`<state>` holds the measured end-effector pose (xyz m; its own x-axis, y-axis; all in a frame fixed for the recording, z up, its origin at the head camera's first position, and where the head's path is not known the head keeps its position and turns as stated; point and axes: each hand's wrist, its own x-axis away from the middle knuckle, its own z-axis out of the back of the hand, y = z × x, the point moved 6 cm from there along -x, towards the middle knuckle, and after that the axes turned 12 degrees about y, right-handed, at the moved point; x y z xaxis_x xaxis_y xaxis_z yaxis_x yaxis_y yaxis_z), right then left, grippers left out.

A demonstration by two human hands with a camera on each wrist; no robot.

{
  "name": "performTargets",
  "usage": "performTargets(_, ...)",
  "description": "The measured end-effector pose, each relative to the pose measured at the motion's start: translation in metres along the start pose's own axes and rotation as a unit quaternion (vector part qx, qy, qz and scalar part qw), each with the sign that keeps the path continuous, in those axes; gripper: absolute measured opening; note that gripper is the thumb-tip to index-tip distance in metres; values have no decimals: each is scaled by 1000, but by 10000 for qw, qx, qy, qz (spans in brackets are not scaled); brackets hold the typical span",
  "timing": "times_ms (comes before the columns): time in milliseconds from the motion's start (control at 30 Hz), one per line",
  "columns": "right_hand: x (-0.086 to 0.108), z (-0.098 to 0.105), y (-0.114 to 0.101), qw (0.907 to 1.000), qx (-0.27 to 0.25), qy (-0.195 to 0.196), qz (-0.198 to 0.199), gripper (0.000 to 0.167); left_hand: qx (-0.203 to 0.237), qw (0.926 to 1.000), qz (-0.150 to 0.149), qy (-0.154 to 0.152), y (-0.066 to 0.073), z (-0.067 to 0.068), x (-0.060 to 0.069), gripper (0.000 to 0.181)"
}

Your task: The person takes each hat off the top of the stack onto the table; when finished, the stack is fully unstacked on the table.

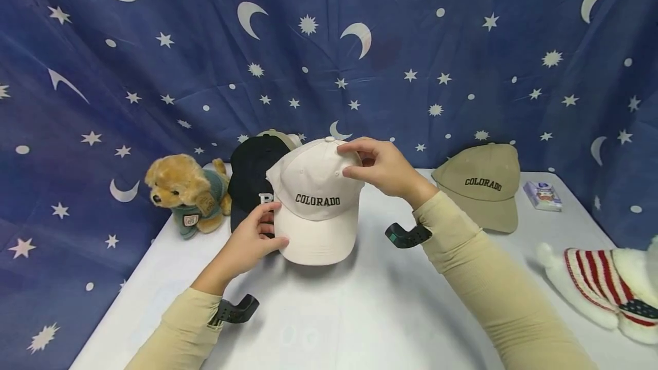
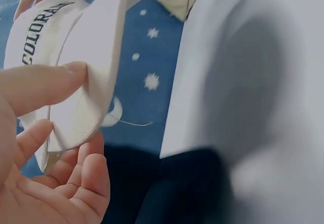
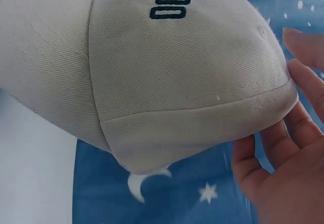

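In the head view a white baseball cap (image 1: 316,187) lettered COLORADO is held up above the table, its brim facing down toward me. My left hand (image 1: 255,236) pinches the brim's left side; the left wrist view shows the thumb over the brim (image 2: 96,77) and fingers beneath. At the crown's upper right, my right hand (image 1: 382,167) holds the cap, with fingers partly behind it. The right wrist view shows these fingers (image 3: 276,145) at the crown's edge. Directly behind, a black cap (image 1: 252,164) is partly covered by the white one.
Part of another light cap (image 1: 277,135) shows behind the black one. A plush dog (image 1: 192,187) sits at left. On the right are a khaki COLORADO cap (image 1: 483,179), a small tissue pack (image 1: 542,196) and a white plush toy (image 1: 601,281). A blue starry curtain (image 1: 319,96) hangs behind the white table (image 1: 319,324).
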<state>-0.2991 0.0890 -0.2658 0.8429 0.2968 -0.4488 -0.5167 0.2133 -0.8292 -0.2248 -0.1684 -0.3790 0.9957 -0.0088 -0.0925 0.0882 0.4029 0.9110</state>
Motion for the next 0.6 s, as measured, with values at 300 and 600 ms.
performTargets(300,14,44,19,9985,385,303,-256,39,321,9994,56,-146,6,-49,-17,70)
performTargets(600,25,85,41,9932,942,378,-572,42,69,9998,-52,-196,16,-91,-36,69)
